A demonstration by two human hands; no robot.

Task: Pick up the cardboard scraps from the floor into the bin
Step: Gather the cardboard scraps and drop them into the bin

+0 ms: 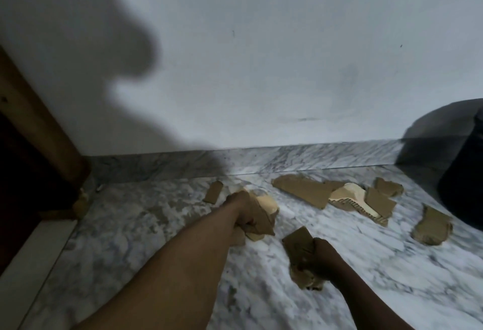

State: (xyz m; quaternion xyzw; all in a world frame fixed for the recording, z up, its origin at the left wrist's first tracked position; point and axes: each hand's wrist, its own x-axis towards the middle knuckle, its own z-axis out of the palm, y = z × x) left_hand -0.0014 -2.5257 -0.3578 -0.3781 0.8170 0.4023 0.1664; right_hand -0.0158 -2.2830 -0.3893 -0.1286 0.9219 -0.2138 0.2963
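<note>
Brown cardboard scraps lie on the marble floor [146,214] near the wall. My left hand [241,212] is closed around a bunch of scraps [264,214] at the middle of the view. My right hand [322,259] grips another brown scrap [298,246] low and to the right of it. A small strip [213,191] lies just beyond my left hand. A larger pile of scraps [339,196] sits further right, with one more piece [431,226] close to the dark bin [462,173] at the right edge.
A white wall [261,55] with a marble skirting runs across the back. A wooden door frame [39,126] stands at the left, with a small scrap at its foot. My shadow falls across the wall and floor.
</note>
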